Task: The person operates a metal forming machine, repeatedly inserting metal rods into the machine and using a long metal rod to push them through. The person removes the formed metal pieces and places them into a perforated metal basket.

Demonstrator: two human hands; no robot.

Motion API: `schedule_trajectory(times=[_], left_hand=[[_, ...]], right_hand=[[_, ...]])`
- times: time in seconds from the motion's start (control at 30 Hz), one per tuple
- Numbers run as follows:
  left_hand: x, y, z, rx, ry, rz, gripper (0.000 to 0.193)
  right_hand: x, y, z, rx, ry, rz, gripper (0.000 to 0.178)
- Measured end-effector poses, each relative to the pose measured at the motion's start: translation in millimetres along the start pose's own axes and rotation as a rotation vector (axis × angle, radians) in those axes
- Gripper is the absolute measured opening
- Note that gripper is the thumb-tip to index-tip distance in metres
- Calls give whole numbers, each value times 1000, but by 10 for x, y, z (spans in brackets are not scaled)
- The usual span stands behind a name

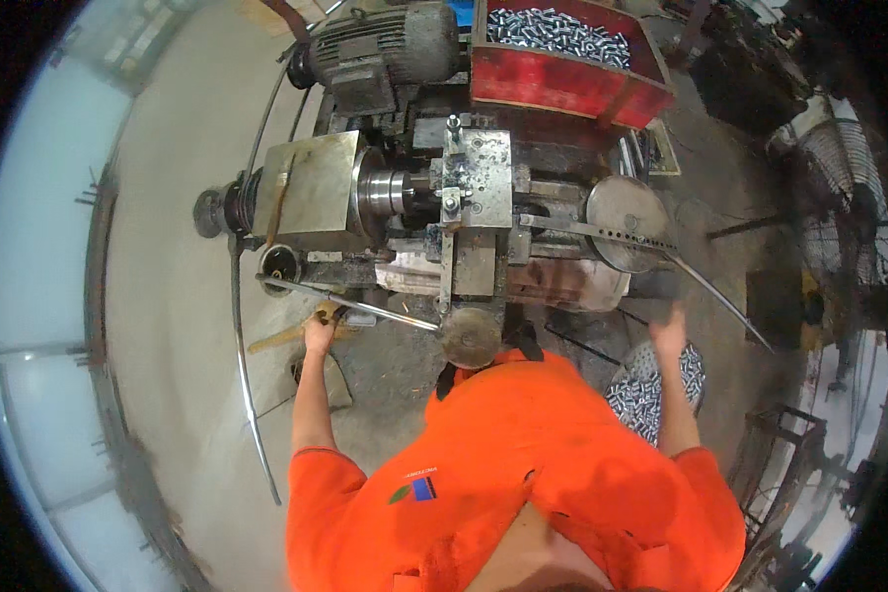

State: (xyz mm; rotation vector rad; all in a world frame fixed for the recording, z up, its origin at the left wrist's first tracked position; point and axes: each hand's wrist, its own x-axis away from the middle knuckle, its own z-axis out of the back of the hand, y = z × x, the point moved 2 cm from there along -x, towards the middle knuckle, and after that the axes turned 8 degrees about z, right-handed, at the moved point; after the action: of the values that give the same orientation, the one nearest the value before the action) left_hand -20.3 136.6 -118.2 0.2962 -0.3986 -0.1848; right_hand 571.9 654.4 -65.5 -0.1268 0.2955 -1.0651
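Holding the left hand (319, 333) partly curled just below a metal rod (365, 308), with any grip unclear. Hovering with the right hand (669, 335) near a tub (637, 361) of metal pieces (633, 405), too blurred to tell opening or hold.

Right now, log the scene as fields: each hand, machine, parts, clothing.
left hand: low on the left, by the metal rod; grip unclear
right hand: blurred, out on the right, below the large round disc; grip unclear
machine: motor at the back, steel block on the left, drilled plate in the middle
parts: small metal pieces in the red bin; another pile low on the right
clothing: orange shirt
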Motion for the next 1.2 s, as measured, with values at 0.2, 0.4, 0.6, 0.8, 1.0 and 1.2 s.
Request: schedule_trajectory(times=[0.2, 0.4, 0.6, 0.8, 1.0, 1.2], left_hand=[[-224, 391, -433, -571, -97, -249, 49], [-126, 36, -1617, -395, 305, -42, 42], [-116, 509, -726, -415, -180, -202, 35], [134, 503, -623, -379, -110, 15, 38], [422, 287, 355, -4, -79, 36, 39], [997, -379, 1924, 231, 577, 76, 30]], right_hand=[[1111, -215, -91, -50, -425, -15, 38], [1206, -156, 30, -125, -417, -45, 25], [836, -338, 226, -126, -465, -173, 25], [-911, -1984, 914, -350, -240, 173, 36], [-1484, -4013, 914, -528, -219, 802, 38], [-1514, -4968, 477, -322, -461, 910, 23]])
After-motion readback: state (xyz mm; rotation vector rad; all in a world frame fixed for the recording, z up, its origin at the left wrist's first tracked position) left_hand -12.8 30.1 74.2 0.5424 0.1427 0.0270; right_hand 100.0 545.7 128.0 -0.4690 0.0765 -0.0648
